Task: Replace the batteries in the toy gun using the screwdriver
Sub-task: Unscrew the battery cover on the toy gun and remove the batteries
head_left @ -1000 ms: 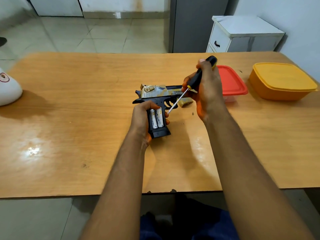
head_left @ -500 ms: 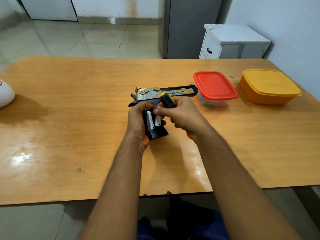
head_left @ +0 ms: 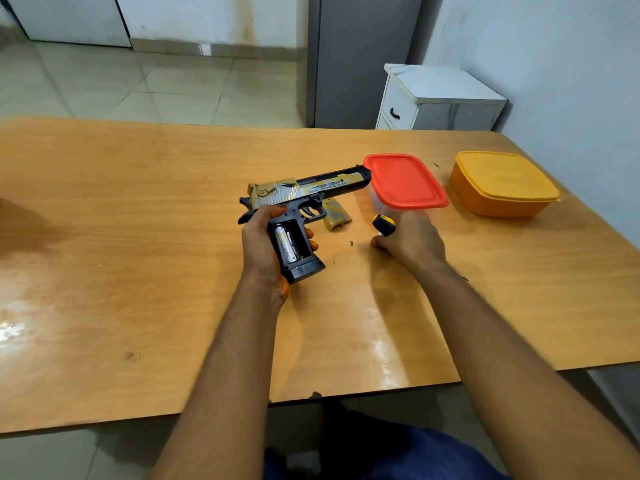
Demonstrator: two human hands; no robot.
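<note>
Wooden table [head_left: 145, 237] is filling most of the head view, glossy, with tiled floor and a white cabinet [head_left: 440, 98] showing beyond its far edge. Left hand [head_left: 263, 244] is gripping the toy gun [head_left: 304, 192] by its handle, thumb lying along the upper back of the grip and fingertips curling around the far side, holding it just above the table with the barrel pointing right. Grip compartment is facing up and sitting open; one battery [head_left: 285, 242] is lying in the left slot, while the slot beside it is looking dark. Gold cover plate [head_left: 336, 218] is resting on the table just beyond the trigger, and a tiny screw [head_left: 351, 242] is lying apart from it, between the two hands. Right hand [head_left: 412, 242] is resting knuckles-up on the table, fingers curled around the screwdriver [head_left: 382, 225]; only the black-and-yellow handle end is showing past the fingers. Whether the hand is also holding a battery cannot be told. Red-lidded container [head_left: 405, 181] is sitting just beyond the right hand, touching or nearly touching the muzzle, and an orange container [head_left: 502, 183] is standing farther right.
</note>
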